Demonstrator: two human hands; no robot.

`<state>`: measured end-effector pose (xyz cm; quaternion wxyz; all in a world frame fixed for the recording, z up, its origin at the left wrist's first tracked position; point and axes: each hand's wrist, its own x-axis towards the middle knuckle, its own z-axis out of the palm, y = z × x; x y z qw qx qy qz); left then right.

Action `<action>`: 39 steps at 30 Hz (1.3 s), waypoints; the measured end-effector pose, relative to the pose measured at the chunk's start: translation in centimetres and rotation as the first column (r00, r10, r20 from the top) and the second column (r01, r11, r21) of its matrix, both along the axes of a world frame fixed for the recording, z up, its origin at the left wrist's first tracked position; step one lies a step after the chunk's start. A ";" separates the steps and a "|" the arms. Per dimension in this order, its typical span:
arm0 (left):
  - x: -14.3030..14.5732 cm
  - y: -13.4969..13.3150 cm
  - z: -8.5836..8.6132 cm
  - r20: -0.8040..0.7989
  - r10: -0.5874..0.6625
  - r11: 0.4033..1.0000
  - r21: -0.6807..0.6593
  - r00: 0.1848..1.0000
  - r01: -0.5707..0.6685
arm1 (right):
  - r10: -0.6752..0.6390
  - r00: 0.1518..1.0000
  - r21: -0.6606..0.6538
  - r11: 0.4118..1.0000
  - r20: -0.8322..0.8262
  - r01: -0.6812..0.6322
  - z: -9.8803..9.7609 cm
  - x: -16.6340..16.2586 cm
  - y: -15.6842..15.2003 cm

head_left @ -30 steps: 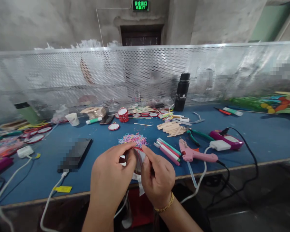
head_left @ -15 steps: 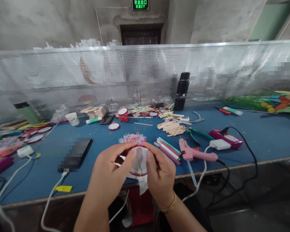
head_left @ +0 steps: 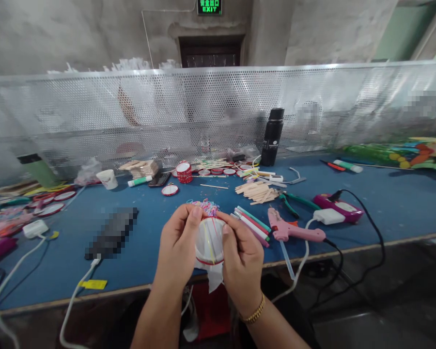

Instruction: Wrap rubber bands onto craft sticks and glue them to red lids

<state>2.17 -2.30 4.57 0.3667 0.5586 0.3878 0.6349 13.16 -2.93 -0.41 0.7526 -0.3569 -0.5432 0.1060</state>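
Head view, hoop: red-rimmed disc (head_left: pixel 205 241) with white cloth stretched across, held up left of the glue gun (head_left: pixel 292 230), near the desk's (head_left: pixel 305 177) front edge.
Handling: likely light; rim probably stiff, cloth soft and easily creased, not slippery by the look of it.
Hold: best at the rim, opposite sides, thumbs off the cloth centre.
Grip: left hand (head_left: pixel 178 245) clamped on the rim's left side, right hand (head_left: pixel 242 249) on its right; hidden fingertips can't be told.
Axis: round, no clear long axis; cloth face turned to the wearer, tilt unclear.
Strand: yellow (head_left: pixel 211 251), running roughly up-down across the face.
Loose cloth: white tail (head_left: pixel 215 278) hanging below the rim.
Threads: multicolour pile (head_left: pixel 210 207), left of the glue gun, farther back.
Markers: bundle (head_left: pixel 253 227), just left of the glue gun.
Sticks: wooden heap (head_left: pixel 257 192), behind the glue gun, leftward.
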 end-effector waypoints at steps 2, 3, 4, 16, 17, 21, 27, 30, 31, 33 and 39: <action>0.5 0.0 -0.3 0.035 0.026 0.999 0.045 0.999 -0.028 | -0.024 1.000 0.025 0.999 0.012 0.024 0.0 0.0 -0.2; 0.7 0.0 -0.4 0.062 0.024 0.998 0.062 0.998 -0.028 | -0.034 0.999 0.040 0.999 0.020 0.033 0.0 0.1 -0.3; 0.8 0.0 -0.5 0.086 0.018 0.997 0.076 0.996 -0.025 | -0.039 0.999 0.054 0.998 0.029 0.038 0.1 0.1 -0.3; 1.5 -0.5 -0.6 0.209 -0.005 0.966 0.256 0.978 -0.049 | -0.037 0.999 0.064 0.997 0.035 0.035 0.2 0.1 -0.8; 1.6 -0.5 -0.7 0.203 0.004 0.964 0.260 0.979 -0.058 | -0.037 0.999 0.064 0.997 0.039 0.035 0.2 0.1 -0.8; 1.6 -0.7 -0.7 0.179 0.052 0.959 0.264 0.982 -0.099 | -0.039 0.998 0.069 0.997 0.057 0.035 0.1 0.2 -0.9; 1.7 -0.8 -0.7 0.170 0.121 0.950 0.266 0.978 -0.164 | -0.066 0.996 0.063 0.996 0.063 0.062 0.2 0.2 -0.9; 1.8 -0.8 -0.7 0.181 0.119 0.948 0.272 0.976 -0.166 | -0.075 0.995 0.057 0.996 0.073 0.071 0.2 0.2 -0.9; 1.8 -0.9 -0.7 0.182 0.119 0.948 0.273 0.976 -0.166 | -0.078 0.994 0.057 0.996 0.075 0.074 0.2 0.2 -0.9; 1.8 -0.9 -0.7 0.185 0.116 0.950 0.267 0.976 -0.163 | -0.079 0.994 0.058 0.995 0.073 0.075 0.2 0.2 -1.0; 1.4 0.0 -0.9 0.182 0.118 0.968 0.199 0.976 -0.154 | -0.063 0.996 0.043 0.997 0.060 0.060 0.2 0.2 -0.7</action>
